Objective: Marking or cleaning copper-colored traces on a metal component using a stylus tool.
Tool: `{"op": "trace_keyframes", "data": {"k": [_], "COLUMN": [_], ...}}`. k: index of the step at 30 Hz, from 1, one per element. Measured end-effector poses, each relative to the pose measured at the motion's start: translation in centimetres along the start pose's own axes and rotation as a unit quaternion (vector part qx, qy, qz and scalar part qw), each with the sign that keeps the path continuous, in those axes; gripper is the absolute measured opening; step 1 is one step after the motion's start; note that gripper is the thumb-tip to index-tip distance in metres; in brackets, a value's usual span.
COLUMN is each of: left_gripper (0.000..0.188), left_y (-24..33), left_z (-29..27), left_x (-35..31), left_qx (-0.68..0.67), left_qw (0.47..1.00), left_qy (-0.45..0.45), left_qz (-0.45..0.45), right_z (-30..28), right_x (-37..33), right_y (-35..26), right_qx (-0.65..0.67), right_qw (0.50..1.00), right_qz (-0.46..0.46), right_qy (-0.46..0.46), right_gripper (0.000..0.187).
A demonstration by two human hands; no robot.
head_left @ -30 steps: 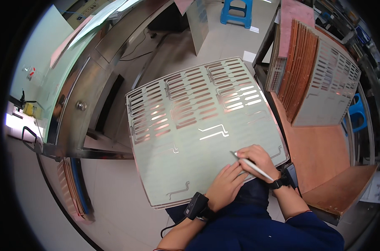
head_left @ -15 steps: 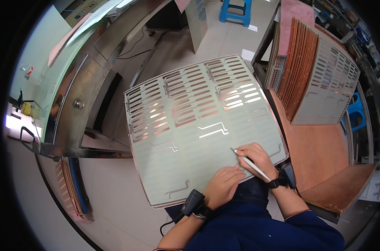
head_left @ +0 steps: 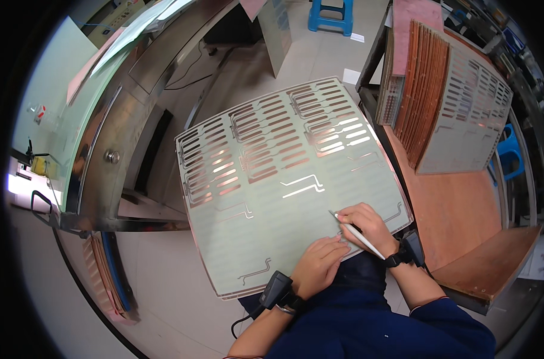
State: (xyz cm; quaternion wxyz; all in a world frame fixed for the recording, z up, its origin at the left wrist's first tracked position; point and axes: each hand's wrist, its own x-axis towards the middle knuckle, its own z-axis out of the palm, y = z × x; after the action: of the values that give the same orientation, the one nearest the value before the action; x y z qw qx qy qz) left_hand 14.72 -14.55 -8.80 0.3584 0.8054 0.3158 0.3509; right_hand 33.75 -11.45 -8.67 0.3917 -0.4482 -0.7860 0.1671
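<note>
Right hand (head_left: 367,226): grip clenched round a slim, smooth white pen-like tool (head_left: 366,241), thin dark tip over the board (head_left: 284,233). Left hand (head_left: 320,263): grip released, fingers flat by near edge. Board: flat, matte pale green, shiny copper tracks, near edge above dark trousers (head_left: 358,276).

Panel (head_left: 290,224) btwn tabletop (head_left: 59,66) (L) & panel stack (head_left: 426,96) (R); stack on rack (head_left: 457,206). Stool (head_left: 347,19) on flr (head_left: 314,54) behind panel; paper slip (head_left: 357,37) just before stool.

White glare across the patterned panel (head_left: 293,209)
</note>
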Motion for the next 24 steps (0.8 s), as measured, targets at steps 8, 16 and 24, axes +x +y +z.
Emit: {"op": "trace_keyframes", "data": {"k": [8,16,24], "left_gripper": [0.023,0.027,0.029], "left_y": [0.0,0.5,0.5], "left_z": [-0.3,-1.0,-1.0], "left_x": [-0.8,-0.3,-0.3], "left_qx": [-0.040,0.044,0.062], "left_qw": [0.998,0.998,0.996], "left_qy": [0.016,-0.033,-0.057], "left_qz": [-0.046,0.000,0.006], "right_z": [-1.0,-2.7,-1.2], "right_x": [-0.8,-4.8,-3.8], "right_y": [-0.2,-2.5,-2.0], "right_qx": [0.034,-0.026,-0.084], "right_qw": [0.992,0.998,0.992], "right_qz": [0.098,0.051,0.068], "right_qy": [0.071,-0.016,0.071], "right_gripper": [0.022,0.026,0.024]}}
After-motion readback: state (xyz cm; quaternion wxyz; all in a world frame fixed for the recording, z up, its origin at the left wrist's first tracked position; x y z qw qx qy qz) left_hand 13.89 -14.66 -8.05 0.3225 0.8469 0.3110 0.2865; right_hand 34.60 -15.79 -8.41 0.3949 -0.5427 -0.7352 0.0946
